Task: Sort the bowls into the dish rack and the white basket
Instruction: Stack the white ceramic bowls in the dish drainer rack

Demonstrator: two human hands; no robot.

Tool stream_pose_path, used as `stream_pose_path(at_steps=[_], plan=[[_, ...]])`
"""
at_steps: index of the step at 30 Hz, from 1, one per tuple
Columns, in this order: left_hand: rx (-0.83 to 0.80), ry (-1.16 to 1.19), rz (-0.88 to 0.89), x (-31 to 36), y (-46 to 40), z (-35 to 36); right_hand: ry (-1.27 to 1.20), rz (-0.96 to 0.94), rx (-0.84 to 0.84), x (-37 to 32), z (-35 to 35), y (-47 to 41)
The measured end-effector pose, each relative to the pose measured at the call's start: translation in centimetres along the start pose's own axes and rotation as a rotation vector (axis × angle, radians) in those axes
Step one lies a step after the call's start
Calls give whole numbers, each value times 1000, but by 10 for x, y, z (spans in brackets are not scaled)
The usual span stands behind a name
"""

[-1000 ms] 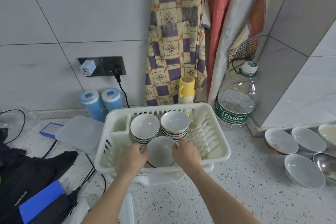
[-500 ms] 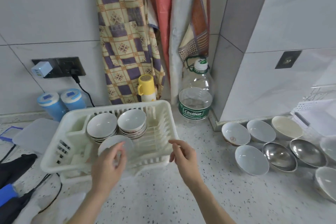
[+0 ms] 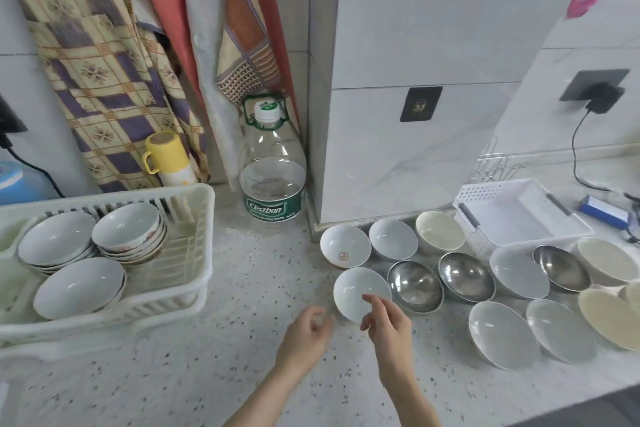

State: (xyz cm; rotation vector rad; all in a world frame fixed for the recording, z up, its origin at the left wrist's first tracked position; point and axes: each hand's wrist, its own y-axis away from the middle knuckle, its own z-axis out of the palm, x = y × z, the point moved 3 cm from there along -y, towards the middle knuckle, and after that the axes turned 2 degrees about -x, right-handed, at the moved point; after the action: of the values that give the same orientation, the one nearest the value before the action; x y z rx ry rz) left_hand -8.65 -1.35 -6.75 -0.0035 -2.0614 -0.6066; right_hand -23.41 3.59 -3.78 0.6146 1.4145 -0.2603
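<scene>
The white dish rack (image 3: 194,302) sits at the left and holds two stacks of white bowls and a single bowl (image 3: 79,286) in front. At the right stands the white basket (image 3: 519,218), with nothing visible inside. On the counter between them lie several loose bowls: white ones, cream ones and steel ones (image 3: 415,286). My right hand (image 3: 388,321) hovers over the near edge of a white bowl (image 3: 356,289), fingers loosely bent, holding nothing. Just left of that bowl, above the counter, my left hand (image 3: 306,334) is loosely curled and holds nothing.
A large clear water bottle (image 3: 272,180) stands against the wall corner behind the gap. A yellow mug (image 3: 162,152) sits on a bottle behind the rack. Hanging cloths cover the back wall. A cable and a blue item (image 3: 604,211) lie at the far right.
Both hands let go of the bowl in the rack and moved right across the counter to the loose bowls. The view swung right with them.
</scene>
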Motion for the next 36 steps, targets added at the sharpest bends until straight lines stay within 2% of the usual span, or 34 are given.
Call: stream_pose_path(at_steps=[2, 5, 10, 16, 20, 24, 26, 30, 36], plan=[[-50, 144, -124, 8, -8, 19, -5, 12, 12, 0, -16, -6], [-121, 208, -232, 15, -19, 40, -12, 16, 42, -3, -34, -15], [-93, 403, -286, 19, -31, 59, -24, 26, 69, -7, -54, -24], [-32, 592, -346, 5, -31, 43, -24, 78, 98, -4, -61, -33], [13, 631, -345, -12, -22, 13, 17, 173, 39, 3, -43, -44], [55, 592, -289, -27, -12, -19, 4, 469, -108, 7, -6, -66], [91, 598, -269, -32, -6, -32, 32, 532, -115, 5, 9, -79], [123, 651, -249, -40, 6, -54, 62, 525, -54, 4, 31, -99], [86, 669, -224, -49, 29, -82, 25, 470, 52, 7, 48, -105]])
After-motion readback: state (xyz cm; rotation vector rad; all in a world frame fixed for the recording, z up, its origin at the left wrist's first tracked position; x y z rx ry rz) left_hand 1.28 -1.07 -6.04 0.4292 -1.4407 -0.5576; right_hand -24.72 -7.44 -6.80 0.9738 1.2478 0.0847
